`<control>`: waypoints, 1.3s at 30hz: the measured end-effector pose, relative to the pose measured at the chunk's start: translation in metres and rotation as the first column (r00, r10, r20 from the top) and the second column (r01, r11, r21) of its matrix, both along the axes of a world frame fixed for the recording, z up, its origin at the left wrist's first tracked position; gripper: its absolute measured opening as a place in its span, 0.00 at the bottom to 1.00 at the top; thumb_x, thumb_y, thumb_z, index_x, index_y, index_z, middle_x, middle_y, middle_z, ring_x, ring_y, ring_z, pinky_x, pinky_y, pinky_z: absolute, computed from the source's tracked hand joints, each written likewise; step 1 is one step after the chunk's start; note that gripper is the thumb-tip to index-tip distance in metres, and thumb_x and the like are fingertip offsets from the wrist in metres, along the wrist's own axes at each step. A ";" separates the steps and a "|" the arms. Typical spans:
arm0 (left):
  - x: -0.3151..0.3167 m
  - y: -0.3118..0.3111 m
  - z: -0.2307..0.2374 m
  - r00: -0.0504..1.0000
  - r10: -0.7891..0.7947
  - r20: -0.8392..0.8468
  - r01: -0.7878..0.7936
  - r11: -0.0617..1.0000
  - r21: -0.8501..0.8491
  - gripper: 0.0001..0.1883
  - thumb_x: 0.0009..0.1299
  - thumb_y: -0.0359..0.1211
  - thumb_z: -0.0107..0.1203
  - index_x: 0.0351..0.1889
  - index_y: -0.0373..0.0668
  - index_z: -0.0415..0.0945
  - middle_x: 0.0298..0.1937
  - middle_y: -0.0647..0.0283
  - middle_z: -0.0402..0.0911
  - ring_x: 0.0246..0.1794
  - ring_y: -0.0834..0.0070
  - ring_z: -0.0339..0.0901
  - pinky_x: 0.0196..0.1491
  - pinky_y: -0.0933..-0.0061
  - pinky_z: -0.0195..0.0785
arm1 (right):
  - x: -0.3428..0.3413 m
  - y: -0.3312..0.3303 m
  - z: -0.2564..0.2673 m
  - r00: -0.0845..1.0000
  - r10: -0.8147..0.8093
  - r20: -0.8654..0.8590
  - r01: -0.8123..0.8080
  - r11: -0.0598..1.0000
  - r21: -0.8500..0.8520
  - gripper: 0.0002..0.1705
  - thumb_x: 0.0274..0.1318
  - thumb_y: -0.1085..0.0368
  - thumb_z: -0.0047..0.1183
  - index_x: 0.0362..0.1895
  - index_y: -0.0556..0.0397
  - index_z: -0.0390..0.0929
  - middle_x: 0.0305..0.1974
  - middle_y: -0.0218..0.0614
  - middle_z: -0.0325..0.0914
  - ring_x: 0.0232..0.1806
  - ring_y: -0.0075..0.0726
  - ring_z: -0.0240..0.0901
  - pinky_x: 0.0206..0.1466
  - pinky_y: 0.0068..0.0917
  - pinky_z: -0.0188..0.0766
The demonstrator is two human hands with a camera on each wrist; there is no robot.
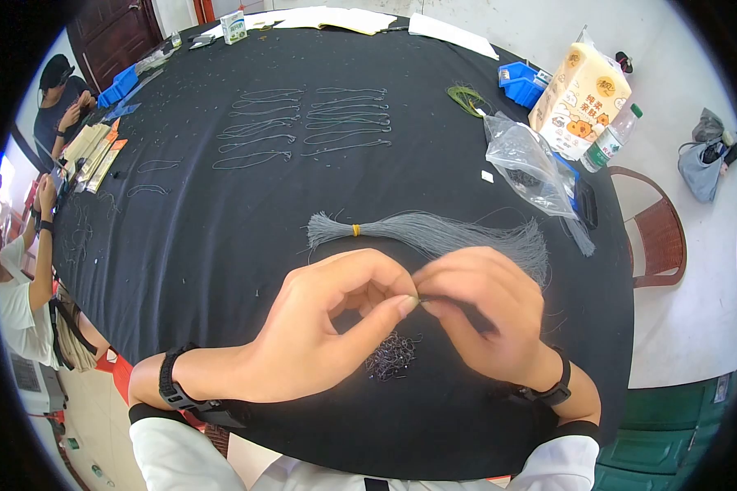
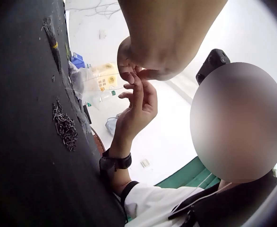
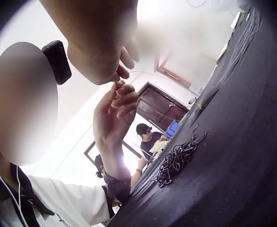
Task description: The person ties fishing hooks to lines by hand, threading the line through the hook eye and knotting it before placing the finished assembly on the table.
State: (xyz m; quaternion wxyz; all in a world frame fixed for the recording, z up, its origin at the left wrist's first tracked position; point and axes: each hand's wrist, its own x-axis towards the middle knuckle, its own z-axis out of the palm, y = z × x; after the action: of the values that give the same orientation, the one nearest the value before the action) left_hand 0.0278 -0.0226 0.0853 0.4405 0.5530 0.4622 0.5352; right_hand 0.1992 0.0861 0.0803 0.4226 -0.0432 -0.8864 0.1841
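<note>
Working such a fine strand [image 3: 145,72] well calls for light, even tension and braced wrists (a sudden tug could pull it free). The left hand [image 1: 319,327] and right hand [image 1: 495,315] meet, each grip clamped thumb to finger, seemingly on that strand, though blurred. Small dark hooks [image 1: 391,357] lie at seven o'clock on the surface [image 1: 221,221], the banded line bundle [image 1: 434,233] at twelve.

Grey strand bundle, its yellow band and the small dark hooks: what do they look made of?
Long grey bundle of thin strands: dull, probably nylon or similar line, fine and splayed. Narrow yellow band: likely rubber, cinching the strands; finish unclear. Heap of small dark hooks: probably glossy metal, thin, with bright glints.
</note>
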 end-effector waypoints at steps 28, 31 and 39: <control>-0.001 0.008 -0.004 0.800 0.407 -0.441 -0.039 0.769 0.638 0.09 0.57 0.15 0.57 0.35 0.32 0.76 0.33 0.55 0.78 0.27 0.75 0.75 0.29 0.79 0.69 | 0.007 -0.030 0.008 0.995 -0.094 0.015 0.095 0.995 -0.031 0.11 0.38 0.76 0.64 0.32 0.60 0.81 0.22 0.37 0.77 0.19 0.33 0.74 0.20 0.23 0.68; -0.001 0.009 -0.004 0.782 0.422 -0.458 0.004 0.732 0.681 0.10 0.55 0.15 0.58 0.35 0.31 0.76 0.33 0.55 0.78 0.27 0.71 0.76 0.28 0.77 0.69 | 0.009 -0.028 0.012 0.995 -0.100 0.005 0.100 0.991 0.085 0.14 0.34 0.76 0.64 0.32 0.59 0.81 0.23 0.35 0.76 0.18 0.30 0.70 0.19 0.22 0.66; 0.000 0.012 -0.006 0.786 0.369 -0.497 0.130 0.686 0.716 0.13 0.49 0.15 0.61 0.33 0.30 0.77 0.30 0.53 0.78 0.25 0.65 0.76 0.26 0.73 0.70 | 0.014 -0.011 0.021 0.987 -0.160 0.021 0.155 0.974 0.165 0.15 0.33 0.74 0.65 0.33 0.54 0.82 0.19 0.30 0.69 0.17 0.30 0.67 0.19 0.24 0.61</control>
State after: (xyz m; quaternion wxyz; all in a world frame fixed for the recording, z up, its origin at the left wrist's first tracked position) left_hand 0.0281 -0.0106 0.0793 -0.0214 0.7870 0.3683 0.4945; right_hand 0.2137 0.0750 0.1010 0.4226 -0.0819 -0.8994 0.0763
